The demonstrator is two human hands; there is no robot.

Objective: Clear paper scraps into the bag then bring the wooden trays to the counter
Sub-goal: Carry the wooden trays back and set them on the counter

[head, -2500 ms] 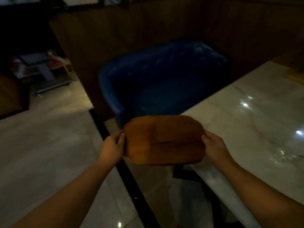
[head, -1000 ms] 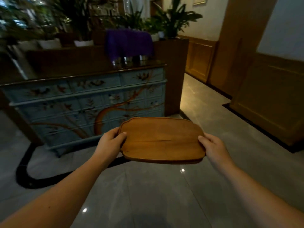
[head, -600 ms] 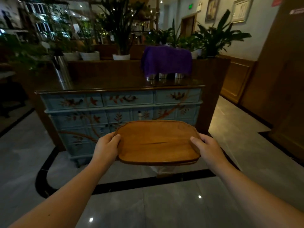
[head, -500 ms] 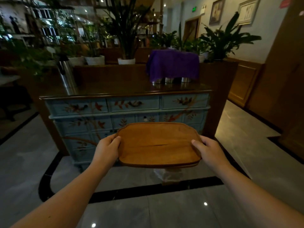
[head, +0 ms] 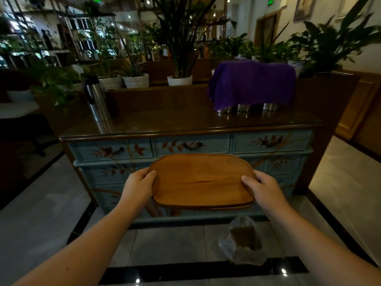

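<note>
I hold a stack of wooden trays (head: pixel 201 180), brown with rounded corners, level at chest height. My left hand (head: pixel 137 187) grips its left edge and my right hand (head: pixel 266 190) grips its right edge, thumbs on top. A second rim shows under the top tray. Just ahead stands the counter (head: pixel 185 122), a dark wooden top on a blue painted chest of drawers. A clear plastic bag (head: pixel 243 242) with something brown inside sits on the floor below the trays, in front of the counter.
On the counter a steel flask (head: pixel 97 100) stands at the left and a purple cloth (head: pixel 252 83) covers metal cups at the right. Potted plants (head: pixel 179 79) line the ledge behind. Grey tiled floor (head: pixel 47 213) runs on both sides.
I have turned away from the marble table and blue sofa and walked up to the blue counter, which now looms closer. The trays stay in both hands; the bag on the floor has come into view.
</note>
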